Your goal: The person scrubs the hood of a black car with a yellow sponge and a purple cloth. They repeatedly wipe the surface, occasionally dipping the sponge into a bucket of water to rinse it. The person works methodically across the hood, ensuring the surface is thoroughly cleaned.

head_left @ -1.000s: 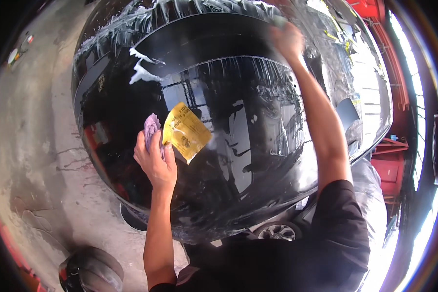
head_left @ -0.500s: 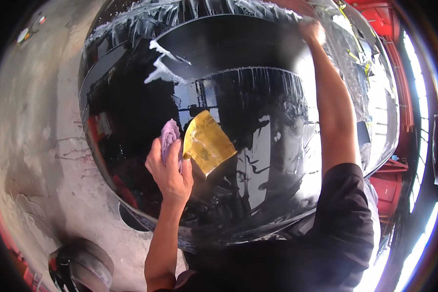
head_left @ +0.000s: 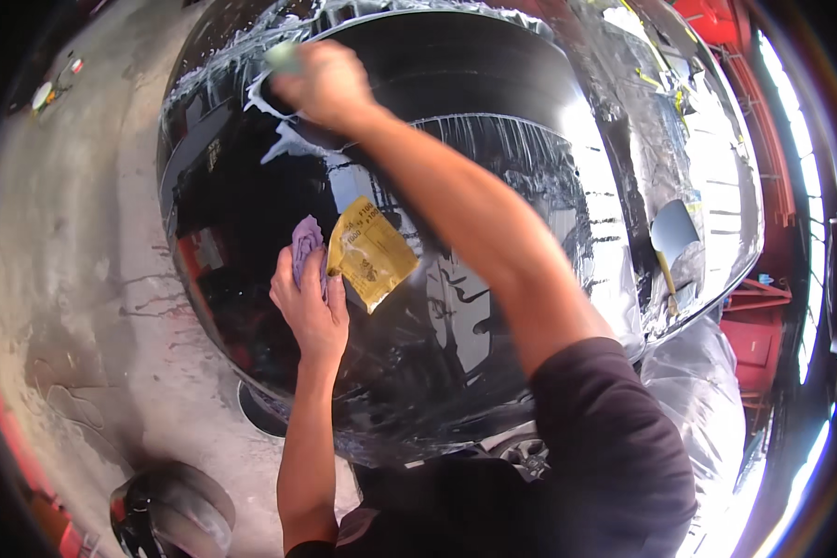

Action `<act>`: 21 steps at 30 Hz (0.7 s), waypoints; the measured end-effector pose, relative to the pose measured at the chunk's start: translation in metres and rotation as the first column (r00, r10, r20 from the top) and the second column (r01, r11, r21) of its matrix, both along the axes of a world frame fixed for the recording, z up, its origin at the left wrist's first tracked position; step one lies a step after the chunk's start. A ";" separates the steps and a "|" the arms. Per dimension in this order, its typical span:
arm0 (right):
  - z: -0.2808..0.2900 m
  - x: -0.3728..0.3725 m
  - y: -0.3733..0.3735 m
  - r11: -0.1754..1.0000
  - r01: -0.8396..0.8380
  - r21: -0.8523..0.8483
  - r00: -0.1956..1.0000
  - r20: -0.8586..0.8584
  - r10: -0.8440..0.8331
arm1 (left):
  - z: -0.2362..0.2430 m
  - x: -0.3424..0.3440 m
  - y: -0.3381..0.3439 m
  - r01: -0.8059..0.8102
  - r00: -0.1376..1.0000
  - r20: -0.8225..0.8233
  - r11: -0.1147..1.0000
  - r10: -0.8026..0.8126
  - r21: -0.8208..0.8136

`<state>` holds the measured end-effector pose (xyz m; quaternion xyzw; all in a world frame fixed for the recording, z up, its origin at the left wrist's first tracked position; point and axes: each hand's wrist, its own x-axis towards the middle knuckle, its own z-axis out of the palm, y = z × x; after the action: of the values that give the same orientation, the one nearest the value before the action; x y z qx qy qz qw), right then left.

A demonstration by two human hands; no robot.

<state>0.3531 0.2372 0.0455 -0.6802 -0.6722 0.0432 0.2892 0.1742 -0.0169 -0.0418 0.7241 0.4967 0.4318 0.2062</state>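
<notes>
A: Grips?
B: I had the left grip (head_left: 312,314) closed on purple cloth (head_left: 307,244) and a yellow sheet (head_left: 374,259), probably to keep both clear of the right grip (head_left: 333,86), which clasped a blurred greenish block (head_left: 283,58).
A: Block location?
B: Over the black panel (head_left: 251,200), near white suds (head_left: 295,144).

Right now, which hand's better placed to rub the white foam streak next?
Probably the right hand: it holds a pale green pad, motion-blurred, close to the white foam streak. The left hand is nearer the body, occupied by a purple cloth and yellow sheet.
</notes>
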 end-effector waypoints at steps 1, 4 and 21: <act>0.020 0.031 -0.018 0.991 0.026 0.134 1.000 -0.006 -0.025 | -0.001 -0.002 0.000 -0.013 1.000 0.007 1.000 0.013 0.007; 0.052 0.175 -0.057 0.952 0.148 0.267 0.964 0.174 -0.199 | -0.002 -0.011 -0.004 -0.039 0.999 -0.012 0.999 0.039 0.004; 0.008 0.017 -0.008 0.997 -0.025 0.074 0.915 0.402 -0.007 | 0.005 -0.009 -0.001 0.048 0.997 0.066 0.999 -0.047 -0.021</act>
<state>0.3697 0.2288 0.0537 -0.6596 -0.7217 -0.1223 0.1707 0.1652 -0.0179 -0.0371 0.7188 0.4770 0.4448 0.2407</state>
